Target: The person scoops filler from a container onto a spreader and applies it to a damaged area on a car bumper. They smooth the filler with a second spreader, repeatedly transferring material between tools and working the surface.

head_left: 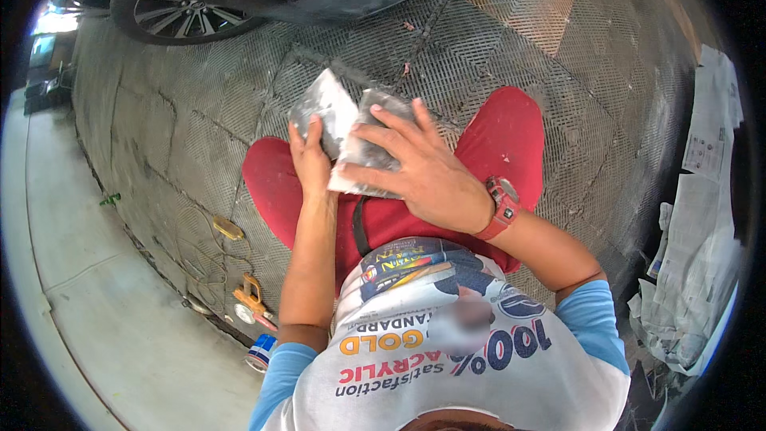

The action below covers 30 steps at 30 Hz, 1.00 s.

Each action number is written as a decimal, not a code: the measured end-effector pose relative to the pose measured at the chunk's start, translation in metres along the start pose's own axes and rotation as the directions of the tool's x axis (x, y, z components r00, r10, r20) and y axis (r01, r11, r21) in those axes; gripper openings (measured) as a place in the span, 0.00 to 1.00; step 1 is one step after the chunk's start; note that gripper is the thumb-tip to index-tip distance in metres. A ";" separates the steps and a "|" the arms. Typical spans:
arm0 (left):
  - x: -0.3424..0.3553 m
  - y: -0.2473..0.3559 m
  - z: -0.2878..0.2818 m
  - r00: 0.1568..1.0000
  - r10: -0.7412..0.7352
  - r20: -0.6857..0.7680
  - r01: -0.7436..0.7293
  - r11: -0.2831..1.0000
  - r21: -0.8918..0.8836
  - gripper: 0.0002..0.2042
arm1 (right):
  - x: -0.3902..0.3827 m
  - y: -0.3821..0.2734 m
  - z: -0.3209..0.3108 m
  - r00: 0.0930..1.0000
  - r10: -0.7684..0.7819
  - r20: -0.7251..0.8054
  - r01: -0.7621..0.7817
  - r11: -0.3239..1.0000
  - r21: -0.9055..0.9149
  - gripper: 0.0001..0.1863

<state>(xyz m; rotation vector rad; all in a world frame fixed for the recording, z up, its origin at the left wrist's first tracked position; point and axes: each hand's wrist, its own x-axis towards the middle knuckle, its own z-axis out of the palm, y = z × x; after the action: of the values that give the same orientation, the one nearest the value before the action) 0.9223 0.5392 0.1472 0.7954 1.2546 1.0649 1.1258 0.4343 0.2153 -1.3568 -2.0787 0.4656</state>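
Note:
Above my lap, my left hand (312, 158) grips a flat, dark grey sheet (325, 105) smeared with white, its thumb over the face. The sheet looks stiff and dusty, and its exact kind cannot be made out. Beside it, tilted the other way, is a second grey panel (369, 161) with a white lower edge. Whether the two are halves of one folded piece is unclear. My right hand (431, 172), wearing a red wristwatch (503, 206), lies palm down across this second panel with fingers spread.
A dark car with a spoked wheel (190, 17) stands ahead on the ridged tile floor (479, 56). At the left lie a yellow block (228, 228), a yellow-orange tool (250, 297), a thin cord and a blue can (261, 351), near a pale ledge (144, 335). Newspaper sheets (692, 223) lie at right.

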 end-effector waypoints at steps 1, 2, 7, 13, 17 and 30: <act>0.002 0.001 0.002 0.997 -0.069 0.036 0.072 0.995 -0.075 0.16 | 0.004 -0.006 0.005 1.000 0.016 -0.026 -0.012 0.990 0.142 0.28; 0.008 -0.001 -0.001 0.989 -0.089 0.115 0.105 0.984 -0.146 0.16 | 0.006 -0.009 0.010 0.998 0.035 -0.049 -0.019 0.959 0.281 0.29; -0.007 0.003 0.009 0.978 -0.105 0.182 0.145 0.964 -0.222 0.21 | -0.003 0.052 0.050 0.988 0.114 -0.106 -0.134 0.969 -0.207 0.34; 0.007 -0.010 -0.036 0.965 -0.187 0.186 0.249 0.879 -0.407 0.22 | 0.018 0.082 0.023 0.877 0.464 -0.121 -0.382 0.829 0.408 0.29; 0.011 0.001 -0.031 0.928 -0.138 0.345 0.265 0.898 -0.351 0.25 | 0.052 0.091 0.046 0.677 0.735 0.038 -0.128 0.067 0.990 0.25; 0.085 0.077 -0.101 0.989 0.122 -0.088 -0.146 0.920 -0.364 0.24 | 0.121 0.239 0.089 0.522 0.609 -0.597 -0.436 0.792 0.428 0.54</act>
<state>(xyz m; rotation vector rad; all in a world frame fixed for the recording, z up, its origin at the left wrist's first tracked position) 0.8076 0.6367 0.1715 0.5654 1.0172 1.3987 1.1983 0.6459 0.0438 -1.6746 -0.9100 0.3181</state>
